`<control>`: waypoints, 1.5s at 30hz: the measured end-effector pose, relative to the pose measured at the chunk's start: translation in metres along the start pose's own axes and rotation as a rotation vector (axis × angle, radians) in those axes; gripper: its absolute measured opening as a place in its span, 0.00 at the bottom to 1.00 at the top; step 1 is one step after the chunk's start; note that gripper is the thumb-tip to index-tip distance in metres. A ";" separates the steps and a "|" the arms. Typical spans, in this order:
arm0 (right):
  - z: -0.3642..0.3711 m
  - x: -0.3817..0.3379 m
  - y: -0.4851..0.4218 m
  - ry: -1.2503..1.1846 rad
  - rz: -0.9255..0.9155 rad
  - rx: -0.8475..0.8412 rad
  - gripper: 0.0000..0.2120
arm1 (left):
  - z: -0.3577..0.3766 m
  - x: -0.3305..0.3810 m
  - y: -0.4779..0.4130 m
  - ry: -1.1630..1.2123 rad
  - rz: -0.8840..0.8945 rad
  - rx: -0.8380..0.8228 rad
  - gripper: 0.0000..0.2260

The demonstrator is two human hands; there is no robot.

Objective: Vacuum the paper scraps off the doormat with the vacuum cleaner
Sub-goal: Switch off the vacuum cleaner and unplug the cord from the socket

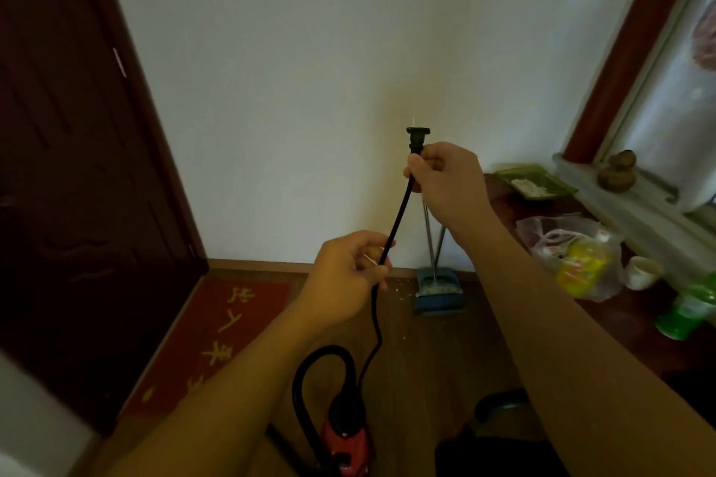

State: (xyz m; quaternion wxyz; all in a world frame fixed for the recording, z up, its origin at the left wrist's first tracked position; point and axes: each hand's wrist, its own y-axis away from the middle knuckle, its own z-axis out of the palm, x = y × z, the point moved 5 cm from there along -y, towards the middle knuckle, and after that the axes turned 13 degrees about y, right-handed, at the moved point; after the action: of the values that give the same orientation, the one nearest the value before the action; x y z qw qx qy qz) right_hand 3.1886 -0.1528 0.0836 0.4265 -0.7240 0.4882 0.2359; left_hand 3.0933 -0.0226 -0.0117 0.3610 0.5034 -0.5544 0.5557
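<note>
My right hand [441, 178] pinches the black power cord just below its plug [418, 135], held up in front of the white wall. Lower down, my left hand [348, 275] grips the same cord [395, 225], which hangs down to the red and black vacuum cleaner [345, 434] on the floor between my arms. The red doormat [209, 341] with yellow characters lies at the left, in front of the dark door. A few small white paper scraps [403, 292] show on the wooden floor near the wall.
A dark wooden door [69, 205] stands at the left. A blue dustpan [438, 290] with a metal handle leans at the wall. At the right a dark table [627, 321] holds a green tray, a plastic bag, a cup and a green bottle below a window sill.
</note>
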 end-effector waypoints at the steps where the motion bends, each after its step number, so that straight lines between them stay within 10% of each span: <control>1: 0.008 0.002 -0.005 0.005 0.002 -0.007 0.05 | -0.004 -0.007 -0.004 0.008 -0.003 0.007 0.17; 23: 0.200 0.084 -0.083 0.183 0.258 -0.082 0.04 | -0.078 -0.176 -0.089 0.418 -0.302 -0.178 0.14; 45: 0.406 0.407 -0.030 0.286 0.489 -0.632 0.05 | -0.021 -0.478 -0.054 0.408 -0.862 0.071 0.16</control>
State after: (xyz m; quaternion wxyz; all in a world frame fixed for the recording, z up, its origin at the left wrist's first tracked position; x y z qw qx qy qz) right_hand 3.4138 -0.0095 -0.4260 0.0429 -0.7076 0.6034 0.3652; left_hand 3.2528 0.0798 -0.4541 0.6429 0.5800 -0.1936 0.4613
